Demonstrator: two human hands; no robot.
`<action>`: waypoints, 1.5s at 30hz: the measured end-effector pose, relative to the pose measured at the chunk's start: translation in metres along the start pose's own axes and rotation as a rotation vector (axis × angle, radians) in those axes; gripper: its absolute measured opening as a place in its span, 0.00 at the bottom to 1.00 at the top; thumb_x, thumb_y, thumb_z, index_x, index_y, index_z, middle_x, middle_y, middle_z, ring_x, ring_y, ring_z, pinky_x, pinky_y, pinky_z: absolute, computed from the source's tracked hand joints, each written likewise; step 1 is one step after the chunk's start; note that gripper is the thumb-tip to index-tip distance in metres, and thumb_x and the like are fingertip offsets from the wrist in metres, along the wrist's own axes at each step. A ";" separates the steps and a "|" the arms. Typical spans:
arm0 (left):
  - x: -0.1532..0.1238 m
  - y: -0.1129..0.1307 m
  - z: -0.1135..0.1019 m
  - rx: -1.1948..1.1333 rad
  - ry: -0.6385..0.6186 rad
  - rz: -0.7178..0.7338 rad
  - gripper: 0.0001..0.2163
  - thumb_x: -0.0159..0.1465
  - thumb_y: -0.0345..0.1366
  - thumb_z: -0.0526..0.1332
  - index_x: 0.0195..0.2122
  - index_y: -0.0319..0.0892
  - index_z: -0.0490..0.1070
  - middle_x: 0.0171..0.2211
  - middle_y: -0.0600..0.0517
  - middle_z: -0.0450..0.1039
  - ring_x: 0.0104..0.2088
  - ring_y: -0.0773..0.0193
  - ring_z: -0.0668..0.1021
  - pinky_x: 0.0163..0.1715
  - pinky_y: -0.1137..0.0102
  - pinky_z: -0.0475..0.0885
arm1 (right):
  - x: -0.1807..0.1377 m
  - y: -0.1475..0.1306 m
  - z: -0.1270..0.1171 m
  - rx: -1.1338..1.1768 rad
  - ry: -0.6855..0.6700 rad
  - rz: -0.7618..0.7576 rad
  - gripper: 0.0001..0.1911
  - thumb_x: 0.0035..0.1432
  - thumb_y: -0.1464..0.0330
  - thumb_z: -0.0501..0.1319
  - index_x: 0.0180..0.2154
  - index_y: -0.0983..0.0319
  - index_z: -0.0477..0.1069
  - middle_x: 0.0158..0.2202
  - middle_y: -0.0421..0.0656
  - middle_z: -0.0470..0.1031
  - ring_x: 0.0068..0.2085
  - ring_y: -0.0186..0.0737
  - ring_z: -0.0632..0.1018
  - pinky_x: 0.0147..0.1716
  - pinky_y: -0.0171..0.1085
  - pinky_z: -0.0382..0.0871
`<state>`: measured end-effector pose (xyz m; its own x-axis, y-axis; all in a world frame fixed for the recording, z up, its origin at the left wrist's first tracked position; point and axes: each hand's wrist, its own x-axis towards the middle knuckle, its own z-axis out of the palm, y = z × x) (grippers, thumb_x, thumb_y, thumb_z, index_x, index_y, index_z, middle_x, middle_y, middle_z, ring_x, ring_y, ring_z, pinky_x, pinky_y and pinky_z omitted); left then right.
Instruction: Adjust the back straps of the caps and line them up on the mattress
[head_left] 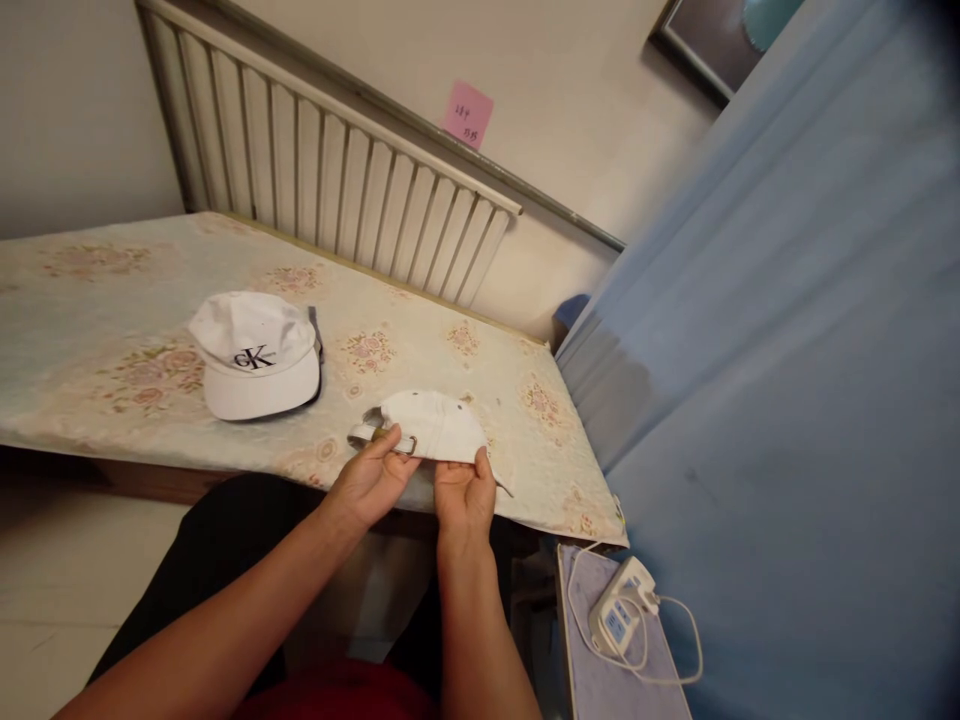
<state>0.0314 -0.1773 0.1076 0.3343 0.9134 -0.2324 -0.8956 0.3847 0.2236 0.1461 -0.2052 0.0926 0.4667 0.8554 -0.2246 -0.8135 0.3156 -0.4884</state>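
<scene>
A white cap [433,424] lies at the near edge of the bed, its back strap and metal buckle turned toward me. My left hand [369,480] pinches the strap at the buckle, fingers closed on it. My right hand [465,493] grips the cap's near edge just to the right, thumb on top. A second white cap [253,354] with a black logo rests upright on the bed, further left and out of reach of both hands.
The bed has a floral sheet [112,330] and a slatted headboard [330,170] against the wall. A blue curtain [787,400] hangs on the right. A white power strip with a cord [621,612] sits on a low surface at the lower right.
</scene>
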 end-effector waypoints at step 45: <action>0.006 0.004 -0.013 -0.077 -0.017 -0.051 0.17 0.72 0.30 0.51 0.59 0.36 0.69 0.45 0.43 0.81 0.46 0.58 0.82 0.52 0.62 0.76 | -0.004 0.010 -0.003 -0.051 -0.006 0.008 0.30 0.55 0.82 0.59 0.59 0.60 0.66 0.53 0.44 0.79 0.55 0.37 0.79 0.62 0.45 0.67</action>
<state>0.0258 -0.1720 0.0949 0.3843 0.8954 -0.2250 -0.8971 0.4197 0.1379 0.1370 -0.2068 0.0857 0.4575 0.8606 -0.2236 -0.7987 0.2872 -0.5287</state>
